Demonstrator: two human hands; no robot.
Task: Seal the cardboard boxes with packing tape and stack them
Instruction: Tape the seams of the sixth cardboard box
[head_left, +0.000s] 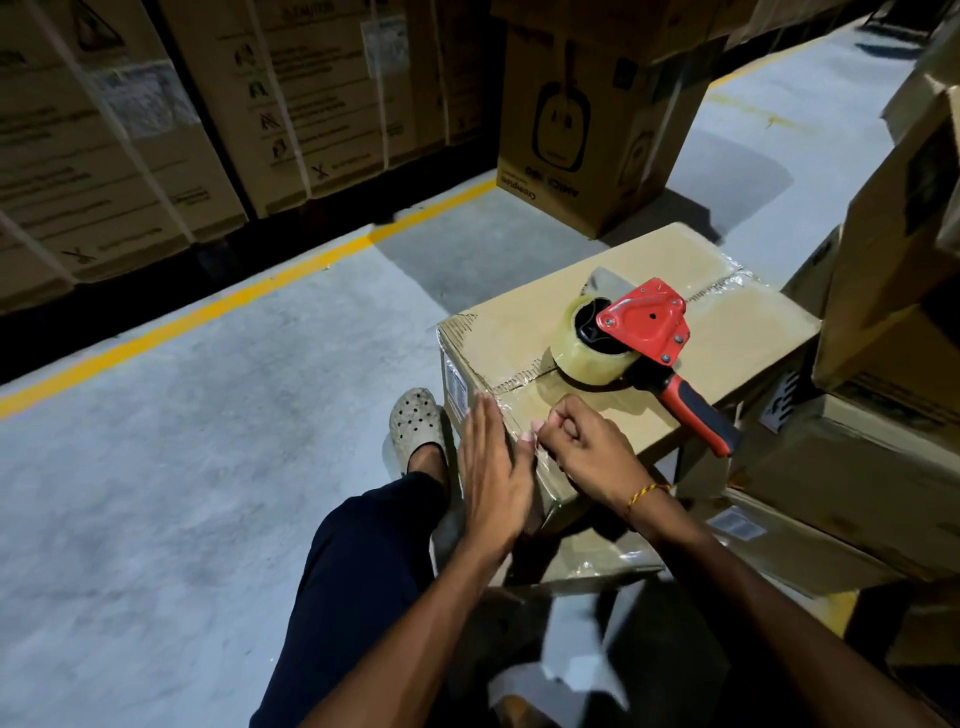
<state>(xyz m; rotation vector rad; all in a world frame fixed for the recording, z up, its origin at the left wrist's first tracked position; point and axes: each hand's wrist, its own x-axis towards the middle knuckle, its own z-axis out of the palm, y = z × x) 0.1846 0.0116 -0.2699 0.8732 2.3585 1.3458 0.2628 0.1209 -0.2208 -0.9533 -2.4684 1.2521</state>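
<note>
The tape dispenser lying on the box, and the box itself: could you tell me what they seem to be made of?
The tape dispenser: red painted metal plate, judging by rivets and sheen; handle likely red plastic with black rubbery grip. The box: matte brown corrugated cardboard, fluting showing at a torn strip, with glossy clear tape along its seam.

One tape dispenser (644, 332) carrying one clear tape roll (589, 358), lying on one taped box (727, 322); two hands at that box's near corner; one perforated clog (415, 423) left of it; several stacked cartons around, number unclear

Head view, close, looking steeply down
</note>
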